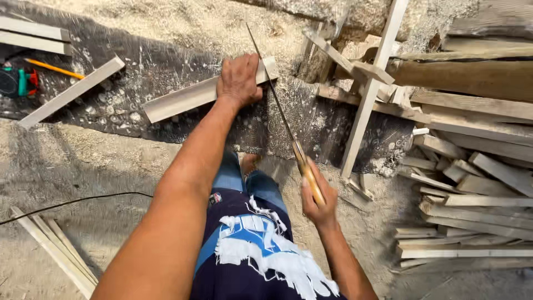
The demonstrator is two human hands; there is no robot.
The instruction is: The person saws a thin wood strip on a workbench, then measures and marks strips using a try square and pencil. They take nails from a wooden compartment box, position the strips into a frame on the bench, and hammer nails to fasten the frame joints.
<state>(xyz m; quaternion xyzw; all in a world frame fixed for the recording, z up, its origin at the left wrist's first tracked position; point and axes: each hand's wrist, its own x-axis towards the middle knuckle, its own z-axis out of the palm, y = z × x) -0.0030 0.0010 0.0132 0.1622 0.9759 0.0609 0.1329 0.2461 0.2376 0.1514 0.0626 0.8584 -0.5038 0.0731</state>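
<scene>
Nearest the camera, at about five o'clock, the right hand [317,195] has its grip clenched around the wooden handle of a handsaw [280,108], whose thin blade runs up toward twelve o'clock. Beyond it, near the centre, the left hand [239,80] presses palm-down, grip closed over a pale wooden strip [186,98] lying on a dark, sawdust-covered slab [311,125]; the blade meets the strip just beside the fingers. At three o'clock lies a stack of wood offcuts [472,205]. Farther off, at ten o'clock, another plank [72,91] and an orange pencil [54,68] rest on the slab.
</scene>
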